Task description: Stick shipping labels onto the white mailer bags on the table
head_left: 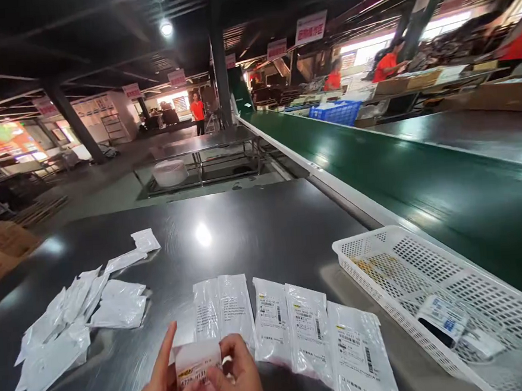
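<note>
Left hand: partly curled, gripping small white rectangular packet, index raised | Right hand: pinching it | Both should press gently, leaving printed label readable

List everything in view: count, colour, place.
Table: one, dark, foreground
Labelled item: one, mostly white, bottom centre
Labelled packets: five, white, row on table
Loose packets: several, white, table's left
Basket: one, white, right
Basket items: several, white and dark, inside
Conveyor belt: one, green, right
Crate: one, blue, beyond belt
Signs: several, pale and red, overhead
Lamp: one, white, overhead
People: several, red tops, background
Left hand: one, bare, holding item
Right hand: one, bare, holding item
</note>
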Tool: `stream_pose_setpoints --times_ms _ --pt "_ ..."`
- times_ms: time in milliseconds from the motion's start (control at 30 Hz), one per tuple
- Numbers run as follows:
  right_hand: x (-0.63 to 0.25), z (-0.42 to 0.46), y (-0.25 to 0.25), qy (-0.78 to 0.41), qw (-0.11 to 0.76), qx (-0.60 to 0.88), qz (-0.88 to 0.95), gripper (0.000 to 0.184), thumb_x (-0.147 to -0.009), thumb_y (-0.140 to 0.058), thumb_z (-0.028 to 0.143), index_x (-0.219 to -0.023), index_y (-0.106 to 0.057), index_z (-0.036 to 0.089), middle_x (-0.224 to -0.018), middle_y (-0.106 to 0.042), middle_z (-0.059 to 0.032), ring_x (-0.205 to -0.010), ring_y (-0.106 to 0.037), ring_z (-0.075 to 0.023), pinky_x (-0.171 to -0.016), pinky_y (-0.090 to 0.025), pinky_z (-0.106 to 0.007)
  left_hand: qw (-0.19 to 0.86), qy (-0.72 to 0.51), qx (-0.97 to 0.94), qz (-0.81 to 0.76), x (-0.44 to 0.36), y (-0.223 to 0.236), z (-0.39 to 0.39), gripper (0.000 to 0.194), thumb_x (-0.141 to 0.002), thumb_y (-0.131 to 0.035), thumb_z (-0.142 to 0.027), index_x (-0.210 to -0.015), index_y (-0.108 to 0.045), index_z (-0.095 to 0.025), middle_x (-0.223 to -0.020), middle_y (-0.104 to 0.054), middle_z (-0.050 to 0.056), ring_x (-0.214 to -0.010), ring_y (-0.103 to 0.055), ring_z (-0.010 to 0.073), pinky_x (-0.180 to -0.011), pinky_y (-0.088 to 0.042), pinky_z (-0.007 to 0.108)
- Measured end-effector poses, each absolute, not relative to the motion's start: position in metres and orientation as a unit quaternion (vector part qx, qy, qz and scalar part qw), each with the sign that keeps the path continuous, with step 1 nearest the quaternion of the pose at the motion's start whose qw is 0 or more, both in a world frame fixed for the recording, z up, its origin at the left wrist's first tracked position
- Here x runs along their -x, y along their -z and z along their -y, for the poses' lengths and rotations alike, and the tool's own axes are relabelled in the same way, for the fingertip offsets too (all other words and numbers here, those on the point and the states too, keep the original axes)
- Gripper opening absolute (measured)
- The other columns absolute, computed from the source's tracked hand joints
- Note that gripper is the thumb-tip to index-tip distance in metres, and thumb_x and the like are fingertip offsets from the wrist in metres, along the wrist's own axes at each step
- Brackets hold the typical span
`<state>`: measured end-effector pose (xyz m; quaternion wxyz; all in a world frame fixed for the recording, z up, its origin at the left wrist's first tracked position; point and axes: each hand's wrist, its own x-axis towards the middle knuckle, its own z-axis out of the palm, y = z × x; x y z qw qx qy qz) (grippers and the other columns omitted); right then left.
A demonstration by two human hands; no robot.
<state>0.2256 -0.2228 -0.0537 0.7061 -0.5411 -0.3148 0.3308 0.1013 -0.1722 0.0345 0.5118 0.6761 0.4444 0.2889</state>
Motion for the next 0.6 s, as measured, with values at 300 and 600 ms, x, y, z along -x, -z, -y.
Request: stream_pose_setpoints --times_ms 300,600 --pt "-0.259 0.241 -0.005 -0.317 0.629 0.526 0.477 0.008 -0.083 -0.067 0.031 -0.081 -0.07 0.024 -0.072 -0.063 0.0003 -0.068 -0.058 -0.0142 -0.065 -0.048 -0.026 0.535 -0.188 -0.706 -0.423 -0.101 -0.06 0.168 0.025 -0.081 -0.063 -0.044 -0.09 -0.071 -0.022 -0.083 -0.074 0.004 -0.077 -0.07 0.0212 -0.07 -0.055 0.026" --pt "-0.253 0.24 0.013 -0.249 0.625 0.56 0.483 0.013 -0.085 -0.066 0.033 -0.081 -0.076 0.024 -0.073 -0.069 -0.0022 -0.066 -0.063 -0.0144 -0.061 -0.049 -0.024 0.431 -0.198 -0.758 -0.448 -0.098 -0.022 0.162 0.049 -0.087 -0.052 -0.052 -0.052 -0.058 -0.018 -0.046 -0.052 -0.002 -0.046 -0.048 0.0121 -0.047 -0.037 0.021"
